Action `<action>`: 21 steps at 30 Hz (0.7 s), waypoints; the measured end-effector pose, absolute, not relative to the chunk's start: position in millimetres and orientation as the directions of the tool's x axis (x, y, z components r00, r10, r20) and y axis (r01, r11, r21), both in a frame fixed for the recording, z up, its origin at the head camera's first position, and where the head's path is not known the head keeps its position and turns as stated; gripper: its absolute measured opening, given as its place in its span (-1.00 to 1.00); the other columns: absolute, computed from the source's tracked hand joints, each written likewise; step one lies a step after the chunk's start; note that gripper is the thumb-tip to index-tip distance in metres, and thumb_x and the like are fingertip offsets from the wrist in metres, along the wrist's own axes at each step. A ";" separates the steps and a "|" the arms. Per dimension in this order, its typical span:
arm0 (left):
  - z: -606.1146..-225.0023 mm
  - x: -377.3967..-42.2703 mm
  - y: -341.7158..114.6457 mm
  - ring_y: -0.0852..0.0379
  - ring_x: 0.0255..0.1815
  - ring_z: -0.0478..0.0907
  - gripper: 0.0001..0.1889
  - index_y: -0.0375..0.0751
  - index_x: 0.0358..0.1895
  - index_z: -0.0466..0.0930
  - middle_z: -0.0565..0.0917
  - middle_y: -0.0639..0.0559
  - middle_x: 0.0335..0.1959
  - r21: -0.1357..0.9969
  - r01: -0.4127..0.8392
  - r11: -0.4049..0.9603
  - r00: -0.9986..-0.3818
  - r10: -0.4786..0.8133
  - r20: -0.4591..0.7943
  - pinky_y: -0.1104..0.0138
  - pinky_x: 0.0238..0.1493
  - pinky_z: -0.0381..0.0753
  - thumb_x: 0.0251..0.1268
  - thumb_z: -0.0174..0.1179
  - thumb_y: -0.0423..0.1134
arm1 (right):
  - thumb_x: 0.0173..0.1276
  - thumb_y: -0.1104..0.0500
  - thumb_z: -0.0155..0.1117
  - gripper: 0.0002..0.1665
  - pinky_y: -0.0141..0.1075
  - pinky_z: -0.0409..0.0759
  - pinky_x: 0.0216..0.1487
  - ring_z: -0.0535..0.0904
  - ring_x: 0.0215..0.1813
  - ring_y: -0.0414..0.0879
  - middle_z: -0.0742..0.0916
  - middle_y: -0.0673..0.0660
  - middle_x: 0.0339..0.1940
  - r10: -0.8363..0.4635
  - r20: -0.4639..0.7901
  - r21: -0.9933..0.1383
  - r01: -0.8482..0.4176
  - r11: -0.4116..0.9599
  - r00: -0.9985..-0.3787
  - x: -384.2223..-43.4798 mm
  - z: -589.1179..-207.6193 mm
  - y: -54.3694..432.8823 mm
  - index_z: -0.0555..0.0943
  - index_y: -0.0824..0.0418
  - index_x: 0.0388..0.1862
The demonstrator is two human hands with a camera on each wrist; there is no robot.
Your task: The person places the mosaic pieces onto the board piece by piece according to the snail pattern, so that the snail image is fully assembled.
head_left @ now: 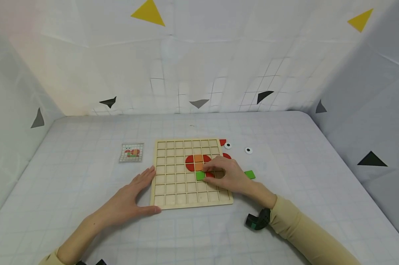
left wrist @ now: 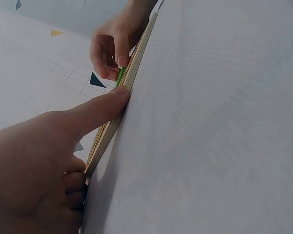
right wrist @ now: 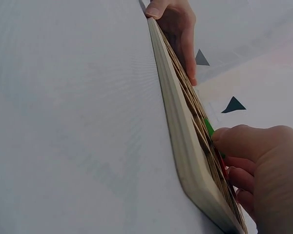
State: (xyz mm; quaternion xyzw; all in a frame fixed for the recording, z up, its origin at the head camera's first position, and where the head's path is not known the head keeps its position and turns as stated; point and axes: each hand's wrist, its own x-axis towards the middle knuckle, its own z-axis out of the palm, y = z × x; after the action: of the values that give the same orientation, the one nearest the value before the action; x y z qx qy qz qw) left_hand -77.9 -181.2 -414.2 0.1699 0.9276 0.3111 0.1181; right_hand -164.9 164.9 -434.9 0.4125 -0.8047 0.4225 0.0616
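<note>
A wooden grid board (head_left: pixel 176 189) lies flat on the table. My left hand (head_left: pixel 124 202) rests along its left side, fingers spread, with the thumb at the near left corner. Over the middle of the grid, my right hand (head_left: pixel 230 175) pinches a green square tile (head_left: pixel 200 176) between thumb and fingers; in the left wrist view the green tile (left wrist: pixel 120 76) stands tilted at the fingertips. Just beyond it sit orange square tiles (head_left: pixel 198 158), with red rounded tiles (head_left: pixel 189 163) beside them. Another red tile (head_left: pixel 210 175) shows partly under the right hand.
A small pattern card (head_left: pixel 131 153) lies left of the board. To the right are two eye discs (head_left: pixel 248 150), (head_left: pixel 228 145), a loose green tile (head_left: pixel 250 174) and red pieces (head_left: pixel 223 142) by the board's edge. A black wrist device (head_left: pixel 259 220) is on the right wrist.
</note>
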 end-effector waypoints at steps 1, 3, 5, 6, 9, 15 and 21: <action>-414.2 -77.8 -181.3 -0.11 0.65 -0.07 0.18 0.09 0.63 -0.05 -0.02 0.19 0.65 0.617 0.244 0.748 -0.914 0.390 -0.113 -0.21 0.51 0.08 -0.03 0.37 0.41 | 0.00 0.37 0.61 -0.61 -0.17 0.65 -0.19 0.66 -0.19 0.00 0.79 0.14 -0.24 -0.613 0.450 -0.627 -0.718 0.301 -0.650 -165.1 -434.9 165.0 0.72 0.30 -0.14; -414.3 -77.7 -181.5 -0.12 0.64 -0.07 0.18 0.09 0.63 -0.05 -0.02 0.19 0.65 0.619 0.248 0.746 -0.913 0.394 -0.109 -0.22 0.51 0.08 -0.02 0.36 0.42 | 0.02 0.33 0.62 -0.61 -0.20 0.66 -0.18 0.66 -0.18 -0.04 0.79 0.09 -0.23 -0.614 0.452 -0.625 -0.721 0.299 -0.647 -165.5 -434.9 165.4 0.72 0.25 -0.13; -414.3 -77.5 -181.6 -0.12 0.64 -0.07 0.18 0.09 0.63 -0.05 -0.02 0.19 0.65 0.622 0.250 0.742 -0.913 0.395 -0.105 -0.22 0.51 0.08 -0.02 0.36 0.41 | 0.05 0.29 0.62 -0.61 -0.24 0.65 -0.17 0.66 -0.17 -0.10 0.79 0.03 -0.22 -0.616 0.455 -0.624 -0.723 0.294 -0.643 -165.9 -434.7 166.1 0.73 0.19 -0.11; -414.5 -77.5 -181.6 -0.12 0.65 -0.07 0.18 0.09 0.63 -0.05 -0.02 0.19 0.65 0.623 0.249 0.741 -0.913 0.395 -0.105 -0.22 0.51 0.08 -0.02 0.37 0.41 | 0.06 0.26 0.62 -0.62 -0.26 0.65 -0.16 0.65 -0.16 -0.13 0.79 0.00 -0.21 -0.618 0.456 -0.621 -0.727 0.293 -0.640 -166.1 -434.7 166.5 0.73 0.17 -0.10; -414.8 -77.7 -181.5 -0.13 0.64 -0.06 0.18 0.07 0.63 -0.04 -0.01 0.17 0.65 0.618 0.254 0.745 -0.914 0.394 -0.100 -0.22 0.50 0.09 -0.02 0.36 0.42 | 0.09 0.23 0.61 -0.62 -0.31 0.64 -0.14 0.65 -0.15 -0.17 0.78 -0.04 -0.21 -0.627 0.473 -0.600 -0.747 0.285 -0.619 -166.9 -435.0 167.1 0.73 0.14 -0.08; -415.7 -78.2 -180.2 -0.13 0.64 -0.05 0.18 0.05 0.63 -0.03 -0.01 0.16 0.65 0.609 0.255 0.751 -0.913 0.394 -0.104 -0.22 0.51 0.10 -0.02 0.34 0.44 | 0.09 0.23 0.59 -0.64 -0.26 0.64 -0.14 0.66 -0.16 -0.15 0.79 -0.01 -0.23 -0.635 0.507 -0.541 -0.789 0.291 -0.583 -166.8 -426.4 168.5 0.73 0.18 -0.10; -414.5 -77.0 -181.6 -0.10 0.65 -0.07 0.18 0.09 0.63 -0.05 -0.03 0.19 0.65 0.610 0.246 0.754 -0.915 0.388 -0.110 -0.20 0.52 0.09 -0.02 0.34 0.44 | 0.12 0.30 0.56 -0.63 -0.17 0.65 -0.08 0.66 -0.15 -0.05 0.79 0.04 -0.19 -0.595 0.474 -0.607 -0.730 0.314 -0.649 -169.6 -407.0 185.7 0.72 0.16 -0.06</action>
State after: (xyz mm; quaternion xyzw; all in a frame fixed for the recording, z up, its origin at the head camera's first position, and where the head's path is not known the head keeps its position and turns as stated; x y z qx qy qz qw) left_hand -77.0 -181.6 -414.5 0.1704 0.9292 0.3068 0.1155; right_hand -169.6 185.7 -407.0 0.4107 -0.8064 0.4175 0.0813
